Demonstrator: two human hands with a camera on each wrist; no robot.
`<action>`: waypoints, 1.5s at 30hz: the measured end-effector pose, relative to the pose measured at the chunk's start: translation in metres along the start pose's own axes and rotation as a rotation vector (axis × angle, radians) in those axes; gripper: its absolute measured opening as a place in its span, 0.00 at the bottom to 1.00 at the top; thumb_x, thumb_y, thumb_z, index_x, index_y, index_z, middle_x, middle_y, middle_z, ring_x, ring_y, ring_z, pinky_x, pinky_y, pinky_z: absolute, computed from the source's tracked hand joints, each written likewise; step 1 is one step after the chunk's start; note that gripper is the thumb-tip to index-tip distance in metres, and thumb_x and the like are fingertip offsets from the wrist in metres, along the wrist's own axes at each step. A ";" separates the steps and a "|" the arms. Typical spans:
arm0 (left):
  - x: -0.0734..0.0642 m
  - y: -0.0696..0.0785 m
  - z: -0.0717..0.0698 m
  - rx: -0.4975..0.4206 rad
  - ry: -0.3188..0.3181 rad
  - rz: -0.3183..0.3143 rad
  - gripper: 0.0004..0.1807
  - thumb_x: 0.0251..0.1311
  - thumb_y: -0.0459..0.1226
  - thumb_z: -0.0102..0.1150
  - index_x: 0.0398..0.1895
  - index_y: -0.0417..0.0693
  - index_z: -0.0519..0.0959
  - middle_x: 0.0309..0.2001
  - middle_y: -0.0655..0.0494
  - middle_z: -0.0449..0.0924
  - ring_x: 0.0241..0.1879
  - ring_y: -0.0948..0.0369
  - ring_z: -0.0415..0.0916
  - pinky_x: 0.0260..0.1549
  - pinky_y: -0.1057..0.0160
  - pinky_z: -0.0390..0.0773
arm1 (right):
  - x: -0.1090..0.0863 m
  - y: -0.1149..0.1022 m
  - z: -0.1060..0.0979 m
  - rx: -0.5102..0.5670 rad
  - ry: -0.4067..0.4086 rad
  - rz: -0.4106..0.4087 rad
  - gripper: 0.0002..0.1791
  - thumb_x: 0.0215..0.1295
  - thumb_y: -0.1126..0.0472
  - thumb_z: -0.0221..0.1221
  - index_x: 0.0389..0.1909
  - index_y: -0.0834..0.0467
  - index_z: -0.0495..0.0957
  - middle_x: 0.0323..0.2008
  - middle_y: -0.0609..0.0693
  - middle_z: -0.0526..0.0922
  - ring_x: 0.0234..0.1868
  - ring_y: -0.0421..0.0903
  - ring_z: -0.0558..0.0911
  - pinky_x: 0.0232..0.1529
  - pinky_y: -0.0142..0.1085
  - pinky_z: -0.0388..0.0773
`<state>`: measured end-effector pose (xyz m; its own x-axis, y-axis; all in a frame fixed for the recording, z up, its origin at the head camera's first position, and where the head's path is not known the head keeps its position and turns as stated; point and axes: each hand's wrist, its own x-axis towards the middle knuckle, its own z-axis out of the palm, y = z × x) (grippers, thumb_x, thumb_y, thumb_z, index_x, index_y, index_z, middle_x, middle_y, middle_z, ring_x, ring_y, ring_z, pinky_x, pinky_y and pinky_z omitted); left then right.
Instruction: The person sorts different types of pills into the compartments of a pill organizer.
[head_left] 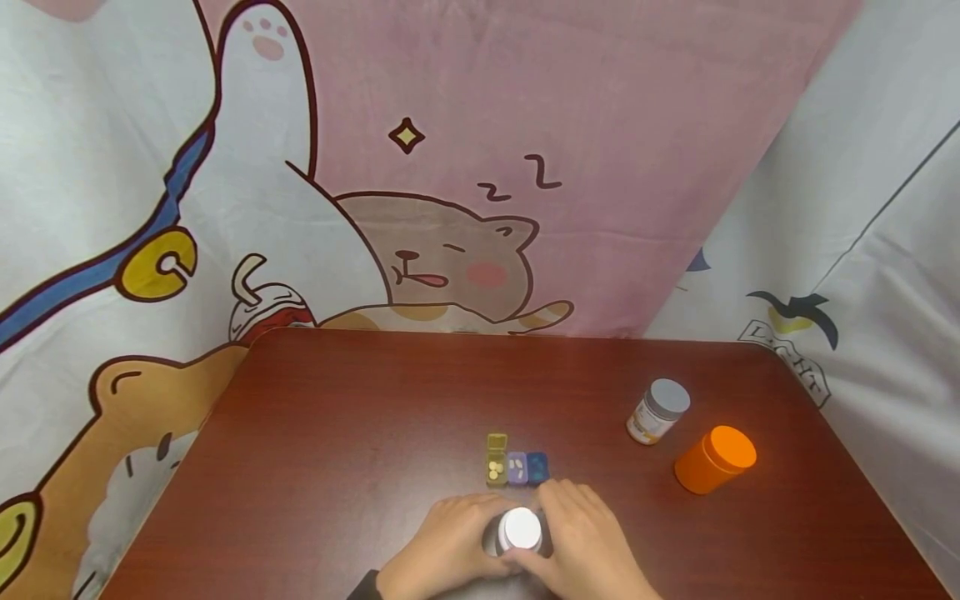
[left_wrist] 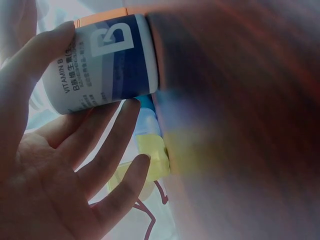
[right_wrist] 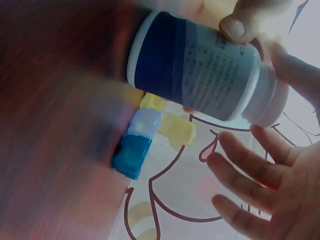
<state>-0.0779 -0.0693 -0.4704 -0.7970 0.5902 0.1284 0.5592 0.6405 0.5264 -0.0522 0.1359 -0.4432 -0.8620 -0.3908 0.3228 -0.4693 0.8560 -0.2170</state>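
Note:
A white and navy vitamin B bottle [left_wrist: 112,65] stands on the table between both hands. The left hand [head_left: 448,537] grips its body, thumb on one side and fingers on the other. At the top, the right hand [right_wrist: 270,175] pinches the white cap [head_left: 521,529] between thumb and index finger, its other fingers spread loosely. Just beyond the bottle sits a small pill box [head_left: 517,469] with yellow, purple and blue compartments. Its yellow lid [head_left: 497,442] stands raised, and pale yellow tablets [head_left: 495,472] lie inside. White pills show in the purple compartment.
To the right on the brown table [head_left: 337,433] stand a white bottle with a grey lid [head_left: 658,411] and an orange bottle [head_left: 714,460]. A cloth printed with cartoon animals [head_left: 465,250] hangs behind the table's far edge.

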 end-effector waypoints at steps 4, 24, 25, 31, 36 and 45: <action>-0.001 -0.001 0.000 0.005 0.016 0.015 0.28 0.50 0.56 0.79 0.55 0.61 0.85 0.51 0.68 0.88 0.50 0.67 0.84 0.47 0.63 0.84 | 0.000 0.002 0.002 -0.039 0.019 -0.054 0.32 0.48 0.25 0.71 0.35 0.46 0.73 0.30 0.34 0.70 0.34 0.35 0.70 0.37 0.33 0.72; -0.002 -0.003 0.001 0.026 0.024 0.043 0.32 0.48 0.54 0.81 0.58 0.60 0.84 0.55 0.67 0.87 0.57 0.63 0.84 0.52 0.58 0.84 | 0.005 0.044 0.001 0.520 -0.131 -0.220 0.21 0.66 0.51 0.69 0.59 0.48 0.85 0.53 0.41 0.87 0.54 0.41 0.81 0.57 0.37 0.83; -0.002 -0.003 0.001 0.025 0.024 0.043 0.32 0.48 0.54 0.81 0.58 0.60 0.84 0.55 0.67 0.87 0.57 0.63 0.84 0.52 0.58 0.84 | 0.004 0.043 0.002 0.524 -0.130 -0.219 0.21 0.66 0.50 0.69 0.59 0.47 0.85 0.53 0.41 0.87 0.54 0.42 0.81 0.58 0.37 0.82; -0.003 -0.002 -0.001 0.023 0.008 0.025 0.32 0.50 0.56 0.80 0.58 0.59 0.84 0.55 0.64 0.88 0.55 0.63 0.85 0.51 0.58 0.85 | 0.002 0.034 0.005 0.533 -0.121 -0.219 0.23 0.66 0.49 0.70 0.62 0.44 0.83 0.56 0.37 0.86 0.57 0.40 0.80 0.60 0.39 0.80; -0.003 -0.002 -0.001 0.014 0.007 0.016 0.31 0.52 0.58 0.78 0.58 0.58 0.84 0.54 0.64 0.88 0.52 0.65 0.85 0.48 0.61 0.84 | 0.002 0.027 0.010 0.468 -0.003 -0.293 0.29 0.59 0.54 0.75 0.63 0.48 0.82 0.57 0.40 0.86 0.57 0.41 0.81 0.60 0.39 0.79; -0.002 -0.001 -0.001 -0.002 -0.005 -0.005 0.30 0.50 0.56 0.79 0.56 0.60 0.85 0.52 0.66 0.88 0.50 0.67 0.84 0.46 0.62 0.83 | 0.003 0.012 0.016 0.211 0.179 -0.301 0.31 0.46 0.47 0.80 0.54 0.47 0.85 0.49 0.37 0.86 0.48 0.38 0.81 0.51 0.38 0.79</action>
<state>-0.0769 -0.0721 -0.4700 -0.7985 0.5896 0.1217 0.5549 0.6422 0.5289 -0.0636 0.1395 -0.4600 -0.6420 -0.5323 0.5517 -0.7405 0.6169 -0.2665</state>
